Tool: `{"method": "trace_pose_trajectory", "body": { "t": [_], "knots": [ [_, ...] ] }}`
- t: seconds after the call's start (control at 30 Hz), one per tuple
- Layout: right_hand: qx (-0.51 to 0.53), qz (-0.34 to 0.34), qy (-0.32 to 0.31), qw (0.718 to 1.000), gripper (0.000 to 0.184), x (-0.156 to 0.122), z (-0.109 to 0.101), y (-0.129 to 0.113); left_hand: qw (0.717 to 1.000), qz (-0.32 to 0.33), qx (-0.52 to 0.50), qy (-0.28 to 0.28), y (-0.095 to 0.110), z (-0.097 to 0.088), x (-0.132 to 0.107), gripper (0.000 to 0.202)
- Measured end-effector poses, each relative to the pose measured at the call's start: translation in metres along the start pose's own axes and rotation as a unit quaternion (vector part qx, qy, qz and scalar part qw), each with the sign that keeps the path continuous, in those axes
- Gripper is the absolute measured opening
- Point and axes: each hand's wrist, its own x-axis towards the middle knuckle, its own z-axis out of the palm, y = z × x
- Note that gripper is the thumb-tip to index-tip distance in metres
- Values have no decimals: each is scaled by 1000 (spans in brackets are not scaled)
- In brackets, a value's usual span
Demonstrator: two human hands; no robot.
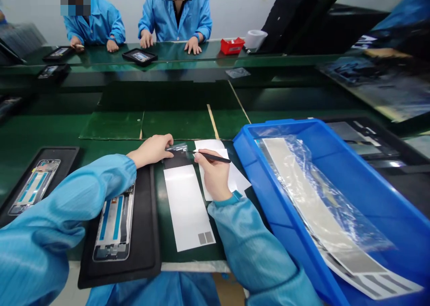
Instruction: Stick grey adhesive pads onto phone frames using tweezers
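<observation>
My left hand [155,149] pinches the edge of a small clear film [178,148] over a dark strip [177,160] at the top of a white backing sheet [186,203]. Two small grey patches [205,238] remain at the sheet's lower right corner. Closed around slim black tweezers [217,157], my right hand [215,176] points their tip left at the film. More white sheets [237,178] lie partly under that hand. Left of the backing sheet, a phone frame [114,230] with blue strips rests in a black tray [146,239], partly covered by my left sleeve.
A blue bin [289,221] on the right holds long grey-and-white sheets [302,189] in clear plastic. Another tray with a phone frame [36,187] stands far left. Across the green bench, two people in blue work near a black tray [139,57], a red box [232,46] and a white roll [255,40].
</observation>
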Motion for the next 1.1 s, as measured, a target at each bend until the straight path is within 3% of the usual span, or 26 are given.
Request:
{"method": "trace_pose_trajectory", "body": {
  "t": [0.17, 0.5, 1.1],
  "knots": [
    [-35, -16, -23, 999, 22, -5, 2, -10, 1000, 27, 11, -1, 2, -5, -9, 16],
    [-79, -82, -56, 992, 13, -14, 1, -17, 997, 73, 32, 8, 19, 9, -27, 27],
    [-98, -74, -59, 991, 13, -15, 1, -16, 993, 88, 70, -19, 19, 9, -27, 29]
  ]
}}
